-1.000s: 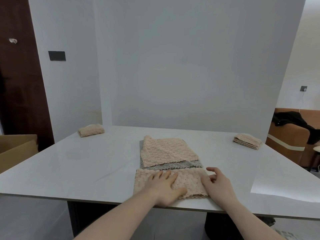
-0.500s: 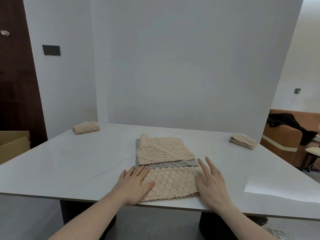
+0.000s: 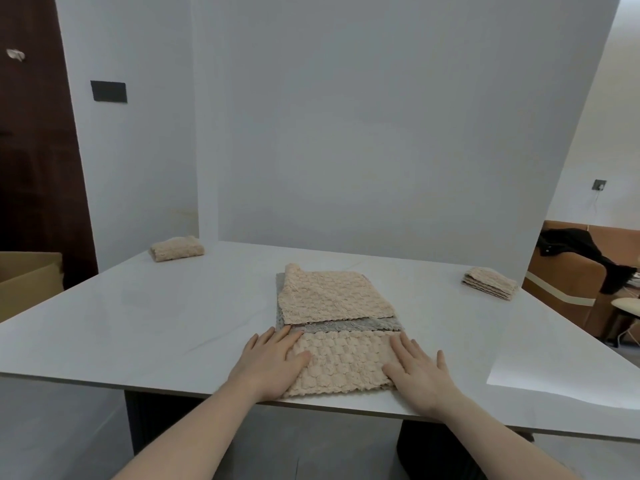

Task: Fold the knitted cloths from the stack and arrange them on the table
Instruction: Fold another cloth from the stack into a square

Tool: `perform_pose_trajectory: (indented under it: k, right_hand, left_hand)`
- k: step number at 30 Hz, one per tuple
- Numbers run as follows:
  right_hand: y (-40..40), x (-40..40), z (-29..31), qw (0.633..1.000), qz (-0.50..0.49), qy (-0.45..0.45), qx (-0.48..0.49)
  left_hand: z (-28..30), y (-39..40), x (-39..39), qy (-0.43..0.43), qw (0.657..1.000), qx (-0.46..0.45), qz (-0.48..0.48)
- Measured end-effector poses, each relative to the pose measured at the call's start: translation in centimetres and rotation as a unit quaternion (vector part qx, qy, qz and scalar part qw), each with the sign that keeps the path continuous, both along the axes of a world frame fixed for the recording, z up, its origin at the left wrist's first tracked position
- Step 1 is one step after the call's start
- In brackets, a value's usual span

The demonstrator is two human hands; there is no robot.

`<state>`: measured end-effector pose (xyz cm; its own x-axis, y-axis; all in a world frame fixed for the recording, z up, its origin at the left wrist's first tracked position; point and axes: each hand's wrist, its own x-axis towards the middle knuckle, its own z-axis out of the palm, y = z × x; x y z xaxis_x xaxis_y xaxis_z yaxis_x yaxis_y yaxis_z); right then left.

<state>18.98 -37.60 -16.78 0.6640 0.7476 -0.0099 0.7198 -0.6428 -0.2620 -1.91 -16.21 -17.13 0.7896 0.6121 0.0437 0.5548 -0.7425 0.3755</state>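
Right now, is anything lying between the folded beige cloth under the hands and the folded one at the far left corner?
Nothing visible: only bare table lies between the beige cloth and the far-left folded cloth.

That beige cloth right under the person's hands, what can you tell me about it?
The beige cloth looks like a soft knit with a bumpy, bubble-like texture. It lies flat as a wide band at the near edge of the white table, apparently folded. The left hand presses flat on its left end, the right hand on its right end. Its far edge meets a grey cloth beneath another beige one.
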Motion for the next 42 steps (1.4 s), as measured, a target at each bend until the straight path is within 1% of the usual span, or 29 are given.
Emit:
perform_pose_trajectory:
  k: [2,4,7,10,11,14,16,18,22,24,28,32,35,39,41,42]
  right_hand:
    - [0.0,-0.1,0.5,0.994,-0.062,0.052,0.071]
    - [0.3,-0.1,1.3,0.980,-0.124,0.102,0.119]
    - [0.5,0.2,2.0,0.972,-0.164,0.112,0.130]
    - [0.5,1.2,2.4,0.953,-0.179,0.182,0.162]
    - [0.6,1.4,2.7,0.951,-0.183,0.191,0.159]
    - [0.9,1.1,3.9,0.956,-0.188,0.197,0.108]
    - [1.2,1.0,4.9,0.957,-0.172,0.210,0.103]
    - [1.5,0.6,6.2,0.952,-0.164,0.230,0.122]
    - [3.0,-1.4,8.7,0.910,-0.141,0.313,0.233]
    - [4.0,-2.5,9.4,0.897,-0.119,0.340,0.256]
    - [5.8,-5.4,9.3,0.896,-0.051,0.330,0.293]
    - [7.1,-7.9,7.9,0.909,0.010,0.325,0.261]
    - [7.4,-9.8,7.0,0.914,0.047,0.321,0.242]
    - [7.6,-11.1,6.1,0.898,0.078,0.363,0.235]
    - [7.6,-11.1,6.2,0.881,0.077,0.374,0.279]
    - [7.5,-10.9,6.3,0.875,0.074,0.360,0.315]
  left_hand:
    - [-0.1,0.1,0.0,-0.017,1.000,0.002,0.005]
    - [-0.1,0.2,0.0,-0.041,0.999,-0.009,0.010]
    - [0.1,0.3,-0.1,-0.080,0.996,-0.032,0.021]
    - [0.1,0.6,-0.1,-0.108,0.993,-0.036,0.030]
    - [0.1,0.6,-0.1,-0.112,0.992,-0.038,0.031]
    - [0.2,0.5,-0.4,-0.131,0.989,-0.062,0.033]
    - [0.4,0.3,-0.7,-0.153,0.984,-0.080,0.033]
    - [0.5,0.3,-0.8,-0.177,0.979,-0.097,0.038]
    - [0.6,0.6,-1.0,-0.220,0.967,-0.114,0.053]
    - [0.7,0.5,-1.1,-0.234,0.963,-0.119,0.058]
    - [0.8,0.4,-1.2,-0.248,0.957,-0.133,0.064]
    - [0.7,0.6,-1.3,-0.282,0.939,-0.183,0.076]
    - [0.5,0.8,-1.2,-0.288,0.938,-0.176,0.079]
    - [0.8,1.0,-1.1,-0.309,0.931,-0.174,0.090]
    - [0.9,0.8,-1.2,-0.319,0.925,-0.177,0.101]
    - [1.0,0.7,-1.2,-0.318,0.925,-0.177,0.107]
